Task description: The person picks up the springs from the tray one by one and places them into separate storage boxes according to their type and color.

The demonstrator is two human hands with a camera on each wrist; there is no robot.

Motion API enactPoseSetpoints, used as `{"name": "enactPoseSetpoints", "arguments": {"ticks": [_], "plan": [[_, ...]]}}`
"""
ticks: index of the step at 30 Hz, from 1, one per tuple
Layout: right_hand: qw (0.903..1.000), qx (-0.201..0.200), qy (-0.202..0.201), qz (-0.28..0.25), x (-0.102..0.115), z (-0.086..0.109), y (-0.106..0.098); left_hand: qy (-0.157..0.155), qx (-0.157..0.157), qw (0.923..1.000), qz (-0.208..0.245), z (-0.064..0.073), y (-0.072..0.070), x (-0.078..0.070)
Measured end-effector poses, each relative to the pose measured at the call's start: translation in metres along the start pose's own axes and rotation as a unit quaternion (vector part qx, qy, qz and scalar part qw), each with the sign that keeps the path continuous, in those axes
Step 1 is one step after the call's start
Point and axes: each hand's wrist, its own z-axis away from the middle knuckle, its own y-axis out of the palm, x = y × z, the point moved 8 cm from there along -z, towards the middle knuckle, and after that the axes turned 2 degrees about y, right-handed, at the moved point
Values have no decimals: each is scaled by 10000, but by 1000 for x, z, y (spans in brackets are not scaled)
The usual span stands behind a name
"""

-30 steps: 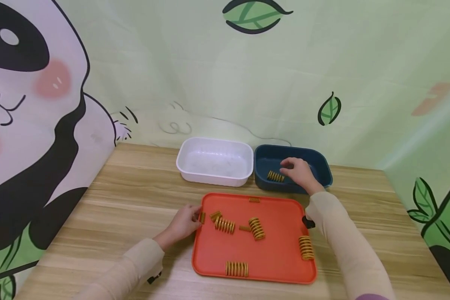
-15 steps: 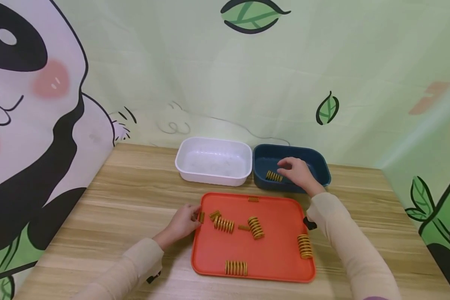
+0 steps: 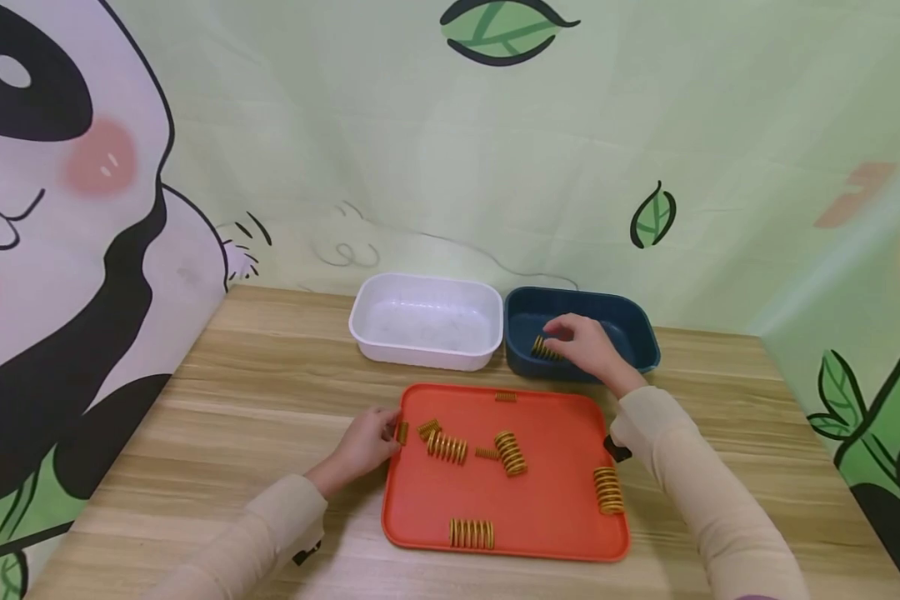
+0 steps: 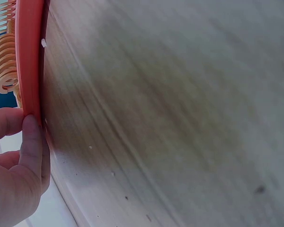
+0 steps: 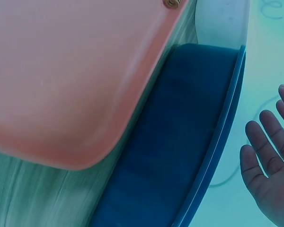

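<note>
The left hand (image 3: 363,440) pinches the left rim of a red tray (image 3: 555,475) between thumb and fingers, as the left wrist view also shows. Over the dark blue bin (image 3: 630,333) hovers the right hand (image 3: 585,343), its fingers loosely bent and holding nothing visible. A large gold coil spring (image 3: 544,348) lies in that bin, partly hidden behind the right hand. On the tray are several gold springs, large ones such as the spring (image 3: 472,534) at the front edge, and small ones such as the thin spring (image 3: 506,397) at the back. A small spring (image 3: 402,432) lies by the left fingertips.
A white bin (image 3: 427,321) stands to the left of the blue one, their sides close together. Both sit behind the tray on a wood-grain table (image 3: 270,367). A printed cloth backdrop (image 3: 390,150) rises behind the table.
The right hand has shifted slightly left over the blue bin, now covering part of the spring there. The left hand stays on the tray rim, and the springs keep their places.
</note>
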Motion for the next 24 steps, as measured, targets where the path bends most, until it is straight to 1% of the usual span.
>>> {"name": "enactPoseSetpoints", "arguments": {"ticks": [2, 9, 19, 24], "plan": [[10000, -30, -85, -2, 4, 1, 1, 15, 6, 10000, -16, 0, -1, -1], [9999, 31, -128, -102, 10, 3, 4, -19, 3, 10000, -44, -1, -2, 0], [9988, -5, -459, -151, 23, 10, 6, 70, 22, 10000, 2, 1, -1, -2], [9984, 91, -538, -168, 29, 14, 10, 71, 21, 10000, -8, 1, 0, 0]]}}
